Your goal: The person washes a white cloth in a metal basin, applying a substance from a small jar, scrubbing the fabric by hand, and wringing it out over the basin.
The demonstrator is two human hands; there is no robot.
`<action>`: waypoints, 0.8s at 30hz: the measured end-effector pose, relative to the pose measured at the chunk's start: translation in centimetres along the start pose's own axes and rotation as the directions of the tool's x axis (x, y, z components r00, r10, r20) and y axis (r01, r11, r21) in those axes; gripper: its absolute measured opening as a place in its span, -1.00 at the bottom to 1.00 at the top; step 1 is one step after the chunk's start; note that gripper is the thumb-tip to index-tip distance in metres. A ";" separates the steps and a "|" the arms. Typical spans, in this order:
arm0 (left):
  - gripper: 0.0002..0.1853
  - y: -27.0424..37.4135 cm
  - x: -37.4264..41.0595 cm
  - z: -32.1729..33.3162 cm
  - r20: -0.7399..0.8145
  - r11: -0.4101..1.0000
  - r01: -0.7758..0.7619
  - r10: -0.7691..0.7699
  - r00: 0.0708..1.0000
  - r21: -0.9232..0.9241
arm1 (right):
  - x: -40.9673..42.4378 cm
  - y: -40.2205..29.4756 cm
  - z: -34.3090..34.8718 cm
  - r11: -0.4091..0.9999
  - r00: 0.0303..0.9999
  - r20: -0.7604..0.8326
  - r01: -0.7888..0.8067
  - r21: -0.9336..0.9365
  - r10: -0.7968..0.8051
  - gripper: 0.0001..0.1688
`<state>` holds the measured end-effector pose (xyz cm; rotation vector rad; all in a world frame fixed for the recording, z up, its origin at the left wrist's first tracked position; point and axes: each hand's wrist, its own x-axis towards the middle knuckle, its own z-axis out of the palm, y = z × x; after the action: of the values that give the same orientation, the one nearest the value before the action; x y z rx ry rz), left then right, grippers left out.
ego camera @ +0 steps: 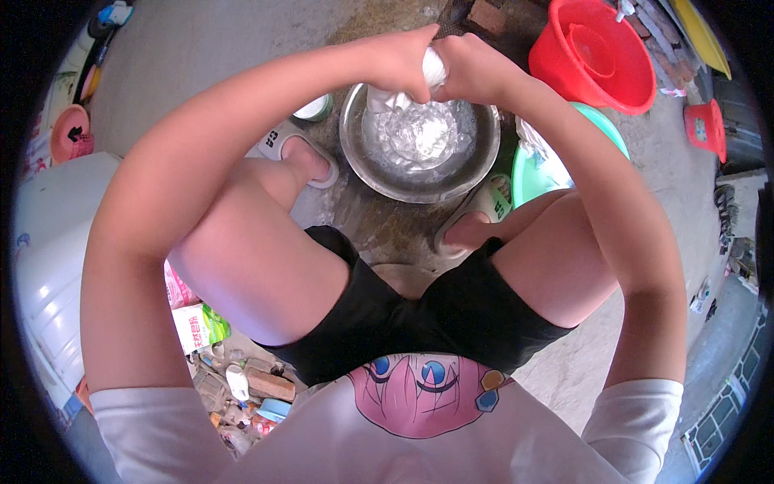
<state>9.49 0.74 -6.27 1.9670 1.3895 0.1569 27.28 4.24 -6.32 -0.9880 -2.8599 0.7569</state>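
A twisted white wet cloth [434, 69] is gripped by both of my hands above a metal basin [420, 196]. My left hand [402, 63] closes around one part, and some loose folds hang below it over the basin. Right beside it, my right hand [474, 66] is closed on the cloth too. Water [423, 136] in the basin is splashing and rippling under the hands. The basin stands on the ground between my feet. The fingertips are partly hidden.
A green basin [518, 181] with white cloth is beside my right foot, and a large red tub [647, 85] stands beyond it. A round green-rimmed container [314, 109] sits near my left foot. Bricks [272, 385] and packets [199, 327] lie behind my left leg, near a white appliance [54, 242].
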 end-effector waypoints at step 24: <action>-0.04 4.0 -1.5 0.0 -0.145 0.974 0.054 -0.022 0.989 0.219 | -1.8 1.4 -1.3 0.978 0.978 -0.044 -0.201 0.048 0.203 -0.37</action>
<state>11.95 -1.26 -3.42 2.1451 1.5944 0.1308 29.74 4.73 -5.57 -1.2873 -2.7182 0.7913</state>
